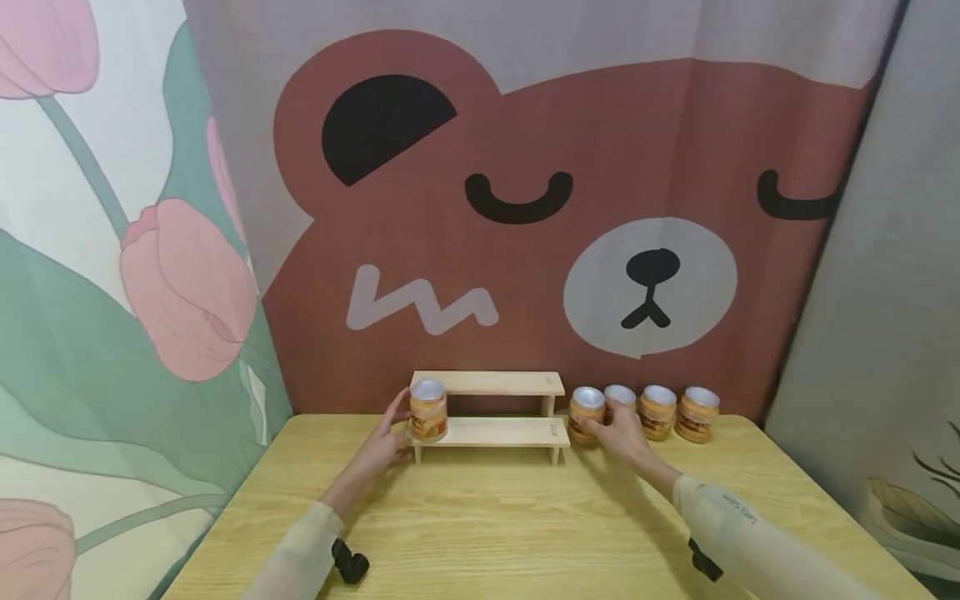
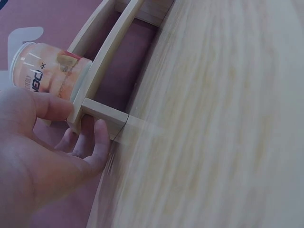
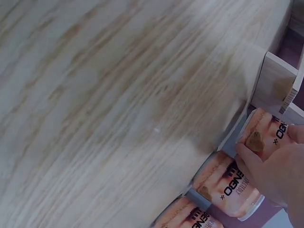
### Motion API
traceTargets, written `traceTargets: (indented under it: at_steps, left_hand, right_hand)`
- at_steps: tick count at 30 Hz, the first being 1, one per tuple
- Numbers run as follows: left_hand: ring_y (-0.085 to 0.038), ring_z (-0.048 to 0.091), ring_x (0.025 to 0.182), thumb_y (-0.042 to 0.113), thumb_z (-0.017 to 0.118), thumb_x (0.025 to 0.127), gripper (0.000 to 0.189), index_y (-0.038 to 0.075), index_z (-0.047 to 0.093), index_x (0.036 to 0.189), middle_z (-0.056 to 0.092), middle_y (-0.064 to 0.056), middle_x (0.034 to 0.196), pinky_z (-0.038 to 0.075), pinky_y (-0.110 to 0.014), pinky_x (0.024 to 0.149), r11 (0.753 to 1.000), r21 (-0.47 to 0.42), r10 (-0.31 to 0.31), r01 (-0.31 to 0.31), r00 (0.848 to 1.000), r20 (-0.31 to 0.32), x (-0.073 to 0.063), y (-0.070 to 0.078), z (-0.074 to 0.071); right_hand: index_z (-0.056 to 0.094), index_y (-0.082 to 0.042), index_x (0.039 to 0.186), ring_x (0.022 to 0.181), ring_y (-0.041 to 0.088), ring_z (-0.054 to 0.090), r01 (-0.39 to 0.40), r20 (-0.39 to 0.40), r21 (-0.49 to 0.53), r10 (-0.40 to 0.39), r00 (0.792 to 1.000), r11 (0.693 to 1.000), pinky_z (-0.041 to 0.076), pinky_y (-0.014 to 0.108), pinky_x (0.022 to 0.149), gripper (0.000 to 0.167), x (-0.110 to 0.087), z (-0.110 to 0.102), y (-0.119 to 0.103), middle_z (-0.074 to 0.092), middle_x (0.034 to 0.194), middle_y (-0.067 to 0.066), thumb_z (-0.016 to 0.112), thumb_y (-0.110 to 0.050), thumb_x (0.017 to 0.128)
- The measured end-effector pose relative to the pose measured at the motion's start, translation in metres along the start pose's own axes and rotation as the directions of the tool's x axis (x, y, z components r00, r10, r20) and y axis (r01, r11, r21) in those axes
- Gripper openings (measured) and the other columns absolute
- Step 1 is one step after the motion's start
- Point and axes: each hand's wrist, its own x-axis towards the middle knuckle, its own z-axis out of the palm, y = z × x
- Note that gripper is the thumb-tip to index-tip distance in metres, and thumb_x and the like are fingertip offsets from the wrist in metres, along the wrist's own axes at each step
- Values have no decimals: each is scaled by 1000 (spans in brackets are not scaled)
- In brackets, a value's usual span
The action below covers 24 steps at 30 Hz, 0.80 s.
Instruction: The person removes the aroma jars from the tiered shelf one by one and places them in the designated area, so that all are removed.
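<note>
A two-step wooden rack [image 1: 495, 432] stands against the wall, with an orange-labelled can [image 1: 428, 414] upright at the left end of its lower step. My left hand [image 1: 386, 443] grips that end: in the left wrist view the thumb [image 2: 53, 107] lies on the step's edge, over the can's base, and the other fingers curl below by the rack's leg [image 2: 105, 114]. On the right, my right hand [image 1: 624, 433] holds the leftmost can [image 1: 585, 407] of a row, close beside the rack. Its thumb [image 3: 249, 159] presses the label; part of the can is hidden by the hand.
Right of the held can stand three similar cans, a partly covered one [image 1: 619, 394], a middle one [image 1: 657, 417] and an end one [image 1: 697, 418]. The light wooden table [image 1: 480, 525] meets a bear-printed curtain [image 1: 525, 292] at the back. A plant [image 1: 911, 508] shows at far right.
</note>
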Motion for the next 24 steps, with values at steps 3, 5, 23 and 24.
traceTargets:
  at_steps: [3,5,23,24]
  left_hand:
    - [-41,42,126,-9,51,88,95,37,16,164,23,-21,156,51,-48,81,1000,-3,3,-3,1000,3,0,0,0]
    - [-40,45,123,-10,51,87,96,37,16,164,23,-21,156,50,-47,79,1000,-7,5,-5,1000,1,-1,2,1]
    - [-39,48,118,-8,51,87,95,41,19,162,23,-21,156,51,-47,80,1000,4,4,-4,1000,-17,0,-2,2]
    - [-39,47,119,-8,51,87,95,42,19,162,24,-20,156,51,-47,80,1000,2,1,-1,1000,-21,0,-2,2]
  right_hand:
    - [66,2,114,77,22,61,6,6,13,-7,1000,1000,49,36,67,35,1,5,4,70,92,12,80,-19,89]
    - [66,3,112,75,21,60,21,11,20,-21,1000,1000,49,35,65,34,1,8,7,70,91,12,80,-17,89]
    - [54,13,127,92,33,64,-32,82,11,31,996,999,51,43,74,53,0,9,6,68,106,25,80,-11,88]
    - [52,13,129,96,35,64,-32,87,11,31,996,999,51,45,76,55,1,9,6,67,108,27,80,-11,88]
